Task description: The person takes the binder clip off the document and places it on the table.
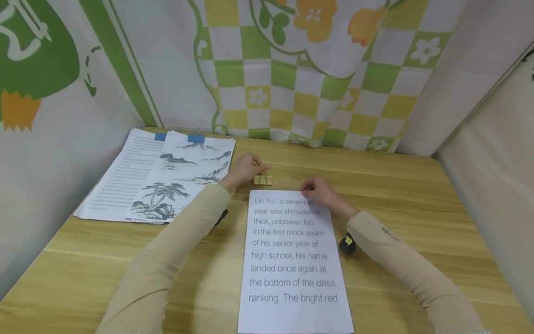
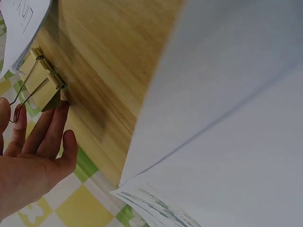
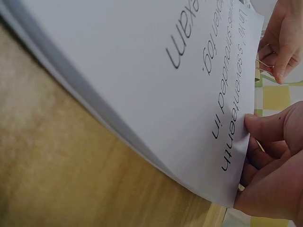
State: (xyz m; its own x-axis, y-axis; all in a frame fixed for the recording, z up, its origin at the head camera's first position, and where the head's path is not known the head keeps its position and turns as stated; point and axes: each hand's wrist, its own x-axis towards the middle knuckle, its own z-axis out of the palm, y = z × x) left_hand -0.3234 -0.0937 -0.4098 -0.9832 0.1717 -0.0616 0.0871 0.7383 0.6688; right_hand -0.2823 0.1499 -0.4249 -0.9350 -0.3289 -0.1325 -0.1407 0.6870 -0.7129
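Note:
A yellow binder clip [image 1: 263, 180] is pinched by its wire handles in my left hand [image 1: 247, 170], just beyond the top edge of a printed sheet stack [image 1: 292, 260]. In the left wrist view the clip [image 2: 41, 80] hangs apart from the paper, its wire loops between thumb and fingers. My right hand [image 1: 320, 195] grips the stack's top right corner. Seen from the right wrist, the thumb lies on top of the paper [image 3: 142, 94] with the other fingers curled beneath its edge. Large black text covers the top sheet.
To the left lie two paper stacks, one with text [image 1: 121, 176] and one with landscape drawings [image 1: 183, 176], each with a blue clip [image 1: 196, 138] at its top. A small black object [image 1: 347, 244] is by the right sleeve. A checkered curtain [image 1: 283, 79] borders the wooden table [image 1: 417, 222].

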